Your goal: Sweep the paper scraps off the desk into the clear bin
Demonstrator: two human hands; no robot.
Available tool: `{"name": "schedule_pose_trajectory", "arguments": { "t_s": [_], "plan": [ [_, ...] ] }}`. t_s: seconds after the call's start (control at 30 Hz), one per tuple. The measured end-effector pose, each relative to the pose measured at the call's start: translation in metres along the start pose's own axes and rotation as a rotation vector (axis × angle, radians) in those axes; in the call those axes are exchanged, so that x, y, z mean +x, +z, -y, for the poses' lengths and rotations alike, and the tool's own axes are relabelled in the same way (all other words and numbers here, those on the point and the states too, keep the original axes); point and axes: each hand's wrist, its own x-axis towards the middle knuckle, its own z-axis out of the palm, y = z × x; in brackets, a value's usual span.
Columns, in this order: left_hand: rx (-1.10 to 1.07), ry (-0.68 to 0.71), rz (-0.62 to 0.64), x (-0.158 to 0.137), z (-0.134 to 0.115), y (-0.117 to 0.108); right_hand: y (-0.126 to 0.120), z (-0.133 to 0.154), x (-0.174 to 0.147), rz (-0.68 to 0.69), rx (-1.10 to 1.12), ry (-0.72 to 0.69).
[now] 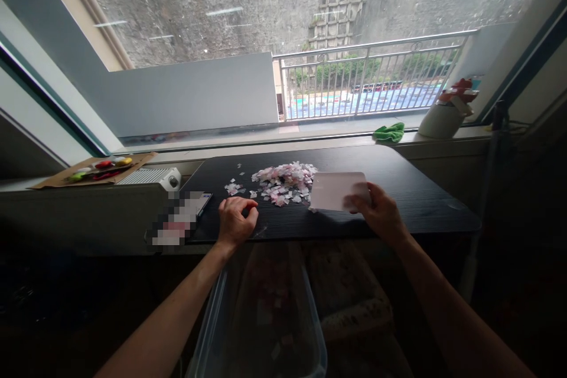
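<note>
My right hand grips a pale pink flat rectangular panel with rounded corners by its right edge. The panel is tilted up just above the black table, its left edge at a heap of small white-and-pink paper pieces. My left hand rests at the near edge of the table, fingers curled in, with a gap under the thumb; nothing shows in it. Some loose paper pieces lie just beyond it. Below the table edge stands a clear plastic bin with more pieces dimly visible inside.
Left of my left hand, a phone with a blurred-out screen lies at the table's edge. Cardboard with colourful items rests on the left ledge. A green cloth and a pale jug-like container sit on the windowsill.
</note>
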Motion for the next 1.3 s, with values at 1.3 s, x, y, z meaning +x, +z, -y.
{"name": "schedule_pose_trajectory", "arguments": {
  "t_s": [1.3],
  "plan": [
    [-0.001,0.333,0.311,-0.007,-0.069,-0.016,0.005,0.040,-0.001,0.066,-0.396,0.012]
  ]
}}
